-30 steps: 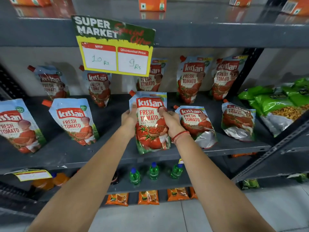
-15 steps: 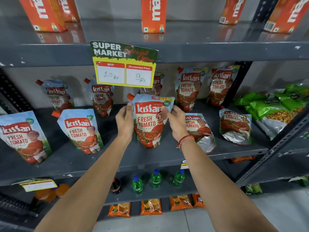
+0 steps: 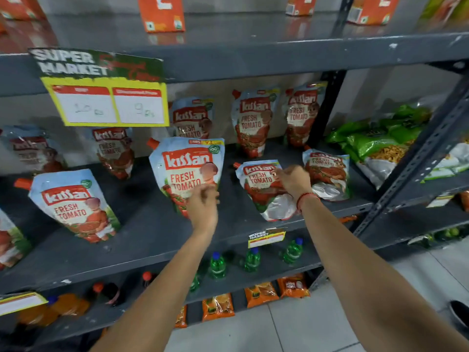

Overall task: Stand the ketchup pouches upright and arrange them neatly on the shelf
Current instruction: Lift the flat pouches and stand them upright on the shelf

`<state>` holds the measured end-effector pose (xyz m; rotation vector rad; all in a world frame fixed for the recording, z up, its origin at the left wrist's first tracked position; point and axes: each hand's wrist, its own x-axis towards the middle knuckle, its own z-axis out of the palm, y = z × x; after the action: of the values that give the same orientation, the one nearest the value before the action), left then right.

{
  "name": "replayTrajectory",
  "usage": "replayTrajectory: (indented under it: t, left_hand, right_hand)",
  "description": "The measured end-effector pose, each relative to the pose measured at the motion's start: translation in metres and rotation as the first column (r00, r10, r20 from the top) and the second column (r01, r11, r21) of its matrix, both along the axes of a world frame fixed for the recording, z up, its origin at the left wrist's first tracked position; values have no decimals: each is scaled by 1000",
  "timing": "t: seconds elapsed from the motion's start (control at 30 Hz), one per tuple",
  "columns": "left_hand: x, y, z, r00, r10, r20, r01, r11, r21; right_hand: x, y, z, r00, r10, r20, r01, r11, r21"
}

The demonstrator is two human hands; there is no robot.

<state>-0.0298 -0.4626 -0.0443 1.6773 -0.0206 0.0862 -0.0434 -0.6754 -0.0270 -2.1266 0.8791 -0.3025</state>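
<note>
Red-and-white Kissan ketchup pouches fill the grey middle shelf (image 3: 152, 237). The centre pouch (image 3: 186, 166) stands upright near the front. My left hand (image 3: 203, 208) hovers in front of its lower part with loosely curled fingers, holding nothing. To its right a pouch (image 3: 261, 191) lies tilted back with its silver base showing. My right hand (image 3: 294, 181) is over its upper right corner with fingertips touching it; the grip is blurred. Another pouch (image 3: 327, 171) lies slumped further right. An upright pouch (image 3: 73, 207) is at front left, and several stand along the back (image 3: 253, 120).
A yellow price sign (image 3: 104, 90) hangs from the upper shelf edge. Orange cartons (image 3: 162, 11) stand on top. Green snack bags (image 3: 375, 146) lie beyond the dark upright post (image 3: 327, 107). Green bottles (image 3: 217, 265) and orange packets (image 3: 218, 307) sit on lower shelves.
Both hands let go of the centre pouch, which now stands by itself. My right hand moved right onto the lying pouch; my left hand dropped lower. The camera swung right.
</note>
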Motion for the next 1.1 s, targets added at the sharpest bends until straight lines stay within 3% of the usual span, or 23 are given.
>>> replayTrajectory:
  t: [0.1,0.27,0.37,0.43,0.57,0.73,0.83,0.97,1.1]
  left_hand:
    - [5,-38,-4,969,-231,-92,244,953,181]
    - [32,-82,-13,908,-128,-400,233,945,228]
    - [43,-98,-22,813,-143,-564,223,972,76]
    - [46,-105,-21,777,-157,-610,160,986,-50]
    - [59,-115,-22,719,-199,-666,127,980,-155]
    - [61,-125,-16,701,-263,-663,149,963,-225]
    - [58,-127,-4,765,-270,-584,156,958,-239]
    - [50,-127,30,878,-268,-397,187,955,-231]
    - [40,-125,63,965,-229,-128,198,956,-215]
  right_hand:
    - [-6,-10,-9,982,110,-156,-103,993,53]
    - [-4,-15,-16,949,257,-180,-242,965,102]
    - [-3,-26,-29,964,245,-107,-206,936,284]
    - [1,-30,-31,990,143,-19,-120,889,442]
    - [7,-30,-28,995,-85,45,32,736,676]
    - [12,-33,-26,984,-156,84,38,651,758]
    - [15,-35,-18,971,-181,156,0,653,758]
    - [19,-38,7,919,-160,361,-151,703,695]
    - [22,-41,35,784,-130,607,-288,790,541]
